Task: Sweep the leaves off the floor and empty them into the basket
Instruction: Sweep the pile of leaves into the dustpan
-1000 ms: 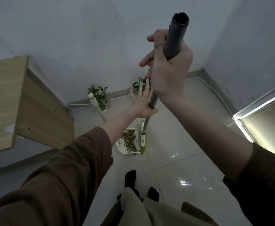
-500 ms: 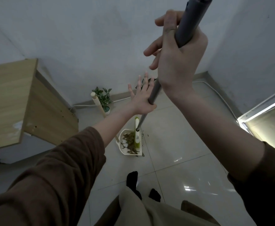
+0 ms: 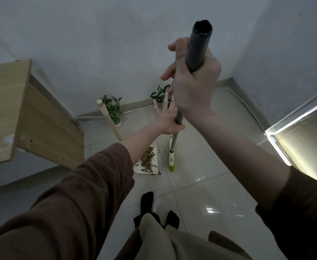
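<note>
My right hand (image 3: 195, 91) grips the top of the grey broom handle (image 3: 199, 51). Lower down, my left hand (image 3: 168, 119) lies against the pole, thumb hooked around it and fingers straight and spread. The green and white broom head (image 3: 171, 160) rests on the floor tiles just right of the white dustpan (image 3: 144, 170). A pile of dry brown leaves (image 3: 148, 160) lies in the pan. A few scraps (image 3: 159, 152) lie on the floor between pan and broom. The pan's wooden handle (image 3: 108, 119) leans up to the left. No basket is in view.
A wooden desk (image 3: 7, 113) stands at the left. Two small potted plants (image 3: 114, 109) (image 3: 160, 93) sit by the far wall, with a white cable (image 3: 244, 104) along the skirting. A bright door sill (image 3: 294, 117) is at the right. My feet in black socks (image 3: 148, 203) are below.
The broom head was over the leaves in the dustpan half a second ago; it now sits on the floor right of it. My right hand came lower, showing the handle's top end again.
</note>
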